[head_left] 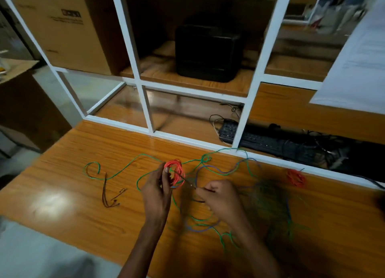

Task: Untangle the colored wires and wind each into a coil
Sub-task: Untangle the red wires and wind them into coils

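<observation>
Your left hand [157, 191] grips a half-wound red coil [175, 173] at centre frame; your right hand [218, 195] pinches its dark tail. One red coil [295, 177] sits finished at right, while green wire [125, 167] and blue wire [218, 170] sprawl tangled across the counter [73, 194]

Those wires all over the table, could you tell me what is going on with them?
A person is sorting tangled wires on a wooden table. The left hand holds a wound red coil, and the right hand pinches a thin wire beside it. Green wire and blue wire lie loose, and another red coil lies apart.
</observation>
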